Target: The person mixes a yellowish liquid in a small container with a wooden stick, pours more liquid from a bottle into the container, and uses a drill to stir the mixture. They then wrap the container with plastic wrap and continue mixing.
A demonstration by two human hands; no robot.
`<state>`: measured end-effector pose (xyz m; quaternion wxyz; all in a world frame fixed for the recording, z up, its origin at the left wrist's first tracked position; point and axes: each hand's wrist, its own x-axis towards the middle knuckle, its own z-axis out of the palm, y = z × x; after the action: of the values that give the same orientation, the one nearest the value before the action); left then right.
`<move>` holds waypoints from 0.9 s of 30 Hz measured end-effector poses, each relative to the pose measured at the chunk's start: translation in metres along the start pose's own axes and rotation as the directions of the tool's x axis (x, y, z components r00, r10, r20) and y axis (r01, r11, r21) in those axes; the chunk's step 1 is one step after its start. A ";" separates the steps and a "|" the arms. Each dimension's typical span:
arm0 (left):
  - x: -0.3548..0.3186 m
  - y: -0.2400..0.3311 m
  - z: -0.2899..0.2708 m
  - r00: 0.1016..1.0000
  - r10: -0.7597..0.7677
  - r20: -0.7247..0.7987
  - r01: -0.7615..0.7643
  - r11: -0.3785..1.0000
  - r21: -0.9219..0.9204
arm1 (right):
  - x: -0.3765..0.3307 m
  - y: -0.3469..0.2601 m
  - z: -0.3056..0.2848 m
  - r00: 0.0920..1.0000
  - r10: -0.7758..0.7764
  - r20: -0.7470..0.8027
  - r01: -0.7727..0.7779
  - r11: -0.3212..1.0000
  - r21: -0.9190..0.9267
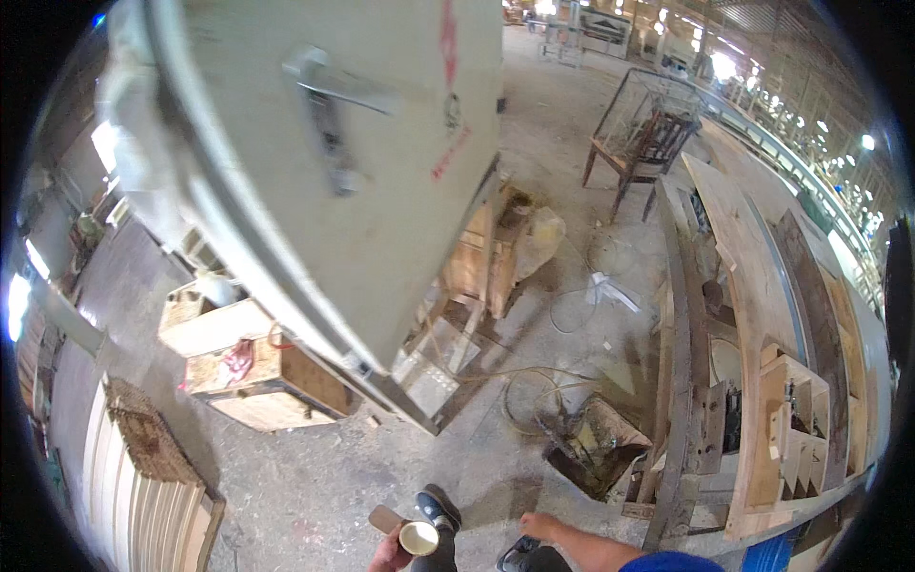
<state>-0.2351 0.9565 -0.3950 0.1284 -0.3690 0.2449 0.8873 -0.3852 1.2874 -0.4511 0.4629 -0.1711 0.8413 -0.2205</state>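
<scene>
**Small Round Container Held Low Beside a Grey Cabinet**

At the bottom edge of the head view, the person's left hand (389, 553) was wrapped around a small round container with a pale, cream-coloured open top (418, 539). The container looked like a short cylinder, its rim a thin dark ring about a light, flat-looking inside; its side wall was mostly covered by the fingers. A small brown, flat piece (385, 519) jutted from the hand just up and left of the rim, touching it or nearly so; what it was could not be told.

The right hand (539, 525) hung empty a little way to the right, fingers loosely bent and half open, gripping nothing. Its bare forearm ran down to a blue sleeve (660, 562) at the frame's edge. Between the two hands showed a dark shoe (437, 508) on the dusty grey concrete floor (315, 477).

Above the hands rose a tall grey-green metal cabinet door with a lever handle (329, 95), leaning large through the picture's middle. Pale wooden crates (253, 367) sat to its left on the floor, and a loop of thin cable (529, 391) lay near a dark, battered box (596, 443) just above the right hand. To the right stood an unfinished plywood shelf unit with small compartments (791, 429), and farther off a dark wooden chair frame (648, 143).
</scene>
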 end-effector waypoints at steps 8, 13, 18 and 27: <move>-0.141 0.040 -0.064 0.930 0.327 -0.165 -0.362 0.892 -0.270 | -0.020 -0.080 -0.074 0.995 0.077 0.060 -0.047 0.916 -0.398; -0.211 0.107 -0.127 0.857 0.351 -0.377 -0.485 0.795 -0.363 | 0.030 -0.170 -0.028 0.965 0.116 0.236 0.066 0.763 -0.643; -0.290 0.189 -0.189 0.670 0.540 -0.510 -0.719 0.643 -0.263 | 0.117 -0.370 0.041 0.918 -0.377 0.121 0.393 0.905 -0.162; -0.332 0.263 -0.251 0.539 0.529 -0.655 -0.842 0.340 -0.419 | 0.211 -0.651 0.022 0.725 -0.618 -0.304 0.677 0.721 0.148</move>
<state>0.0361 0.5849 -0.2199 -0.4725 -0.4186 0.0451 0.7742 -0.4195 0.6289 -0.2653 0.2710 -0.3695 0.7407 -0.4913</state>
